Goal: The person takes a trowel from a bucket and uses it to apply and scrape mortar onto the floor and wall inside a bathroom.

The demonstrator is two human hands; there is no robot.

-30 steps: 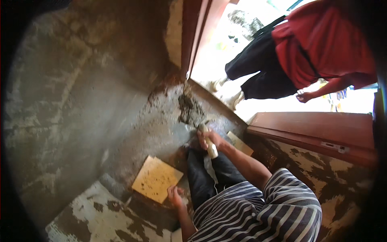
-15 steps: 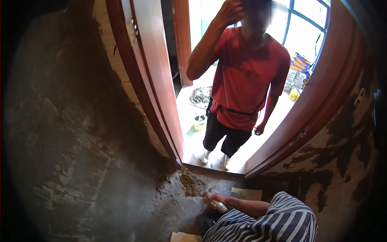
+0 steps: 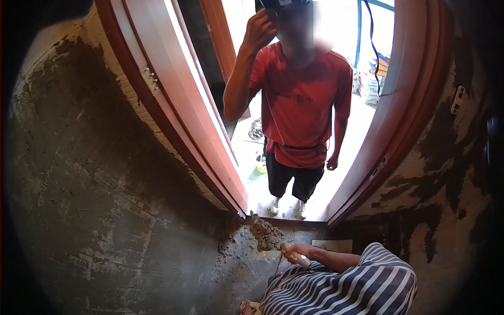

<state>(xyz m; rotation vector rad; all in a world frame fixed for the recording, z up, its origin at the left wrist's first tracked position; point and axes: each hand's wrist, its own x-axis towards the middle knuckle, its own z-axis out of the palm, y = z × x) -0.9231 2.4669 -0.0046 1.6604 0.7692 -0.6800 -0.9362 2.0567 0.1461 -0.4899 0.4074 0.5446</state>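
Note:
From my striped sleeve (image 3: 346, 283) at the lower right, my forearm reaches leftward near the floor. My right hand (image 3: 298, 253) is closed round a pale, rounded handle (image 3: 303, 261); the tool's working end cannot be made out. Just beyond the fist lies a brown-grey heap of mortar (image 3: 266, 234), with crumbs scattered over the floor to its left. At the bottom edge a small bit of skin (image 3: 245, 308) shows beside a beige piece; it may be my left hand, but its fingers are not clear.
Ahead, a person in a red shirt (image 3: 299, 105) stands in the doorway, one hand raised to the head. Reddish door frames (image 3: 173, 110) flank the opening. Rough plastered walls close in on both sides. A pale flat piece (image 3: 336, 245) lies near the threshold.
The view has shifted, and the doorway's sides appear further left. My right hand is still closed on the handle and shows slightly further right. Skin now shows at the bottom edge.

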